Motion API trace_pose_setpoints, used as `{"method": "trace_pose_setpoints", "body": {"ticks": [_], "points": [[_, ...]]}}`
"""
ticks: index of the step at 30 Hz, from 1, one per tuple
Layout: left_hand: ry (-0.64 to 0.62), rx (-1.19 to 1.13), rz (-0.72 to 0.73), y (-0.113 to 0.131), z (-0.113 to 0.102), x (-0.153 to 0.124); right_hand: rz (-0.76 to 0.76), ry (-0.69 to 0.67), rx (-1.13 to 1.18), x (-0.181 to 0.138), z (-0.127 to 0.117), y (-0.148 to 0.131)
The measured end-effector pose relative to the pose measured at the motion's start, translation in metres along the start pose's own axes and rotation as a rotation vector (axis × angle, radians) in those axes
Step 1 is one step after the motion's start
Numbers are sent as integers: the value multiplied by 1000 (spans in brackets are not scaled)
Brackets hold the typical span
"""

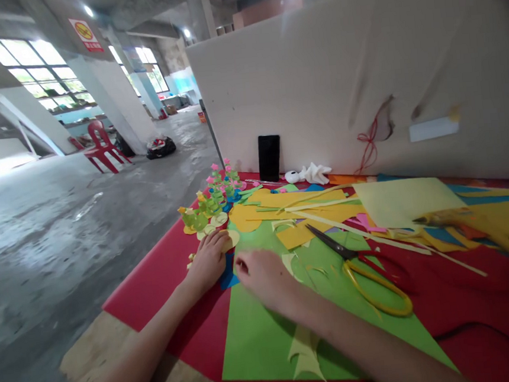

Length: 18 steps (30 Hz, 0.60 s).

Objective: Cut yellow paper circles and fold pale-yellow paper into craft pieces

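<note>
My left hand (209, 255) lies palm down near the left edge of the red tabletop, fingers reaching over pale yellow paper circles (232, 239); its fingers look loosely extended. Close beside it on the right is my right hand (264, 278), its fingers curled inward; anything inside them is hidden. A blue paper piece (228, 274) shows between the two hands. Under my right hand and forearm spreads a green sheet (245, 346) with pale yellow offcuts (306, 353) on it. Scissors (347, 254) with red and yellow handles lie spread to the right.
Small paper ornaments (211, 201) with stars stand behind my left hand. Yellow paper strips (300, 199), a pale yellow sheet (407, 201) and a yellow glove (484, 224) lie across the table. A black phone (269, 157) leans on the white panel (317, 90).
</note>
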<state>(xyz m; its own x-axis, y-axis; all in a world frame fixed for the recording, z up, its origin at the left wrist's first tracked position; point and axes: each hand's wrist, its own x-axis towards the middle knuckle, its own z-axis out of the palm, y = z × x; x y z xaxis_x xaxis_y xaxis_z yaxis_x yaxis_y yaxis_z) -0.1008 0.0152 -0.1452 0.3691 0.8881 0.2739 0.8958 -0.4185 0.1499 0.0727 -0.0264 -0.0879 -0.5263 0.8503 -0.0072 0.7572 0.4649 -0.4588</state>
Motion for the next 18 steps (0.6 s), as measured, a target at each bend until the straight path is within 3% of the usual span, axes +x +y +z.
{"method": "trace_pose_setpoints", "body": {"ticks": [7,14,18], "points": [[6,19,20,0,-3,2,-298,-2,-99,-67,29,-24],[11,34,62,-3,3,3,-320,123,-235,-99,75,0],[7,41,69,-4,3,3,-353,234,-245,-125,87,16]]}}
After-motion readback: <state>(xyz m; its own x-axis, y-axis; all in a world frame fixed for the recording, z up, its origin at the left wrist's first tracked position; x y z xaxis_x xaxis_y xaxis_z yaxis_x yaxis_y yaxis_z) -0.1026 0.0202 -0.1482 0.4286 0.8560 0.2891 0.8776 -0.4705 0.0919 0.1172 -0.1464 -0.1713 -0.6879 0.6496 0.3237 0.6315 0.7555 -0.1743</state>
